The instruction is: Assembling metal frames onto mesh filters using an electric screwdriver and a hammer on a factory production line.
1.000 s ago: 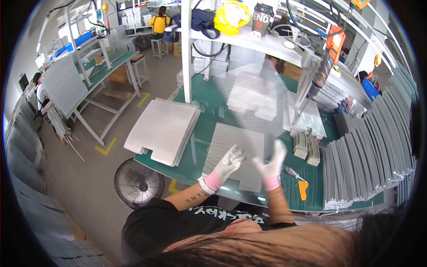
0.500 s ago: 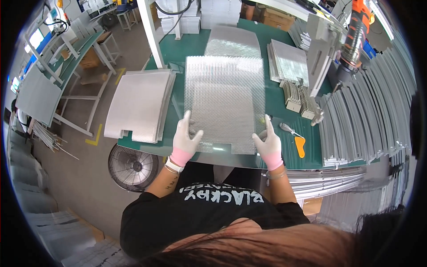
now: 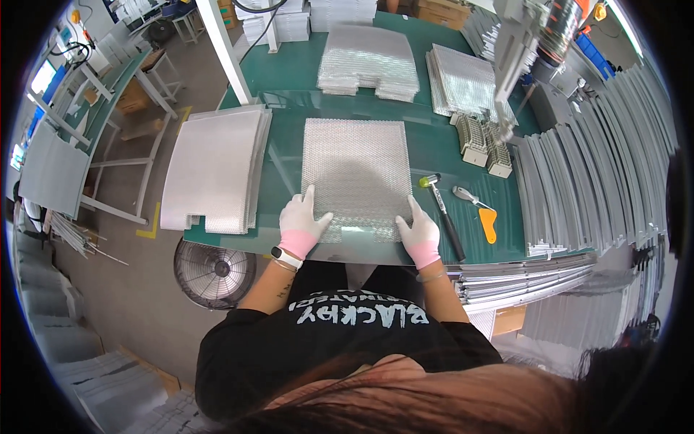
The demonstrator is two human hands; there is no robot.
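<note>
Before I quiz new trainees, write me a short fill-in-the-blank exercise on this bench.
The black-handled hammer lies to the ____ of the silver mesh sheet.
The white-gloved left hand and right hand show ____ cuffs.
The flat, rounded piece near the hammer is coloured ____.
Missing words: right; pink; orange.

The gloved left hand (image 3: 298,223) points toward one o'clock, the gloved right hand (image 3: 421,233) toward eleven, each thumb (image 3: 324,220) spread from the fingers (image 3: 310,195); both forearms (image 3: 267,291) slant inward.
</note>
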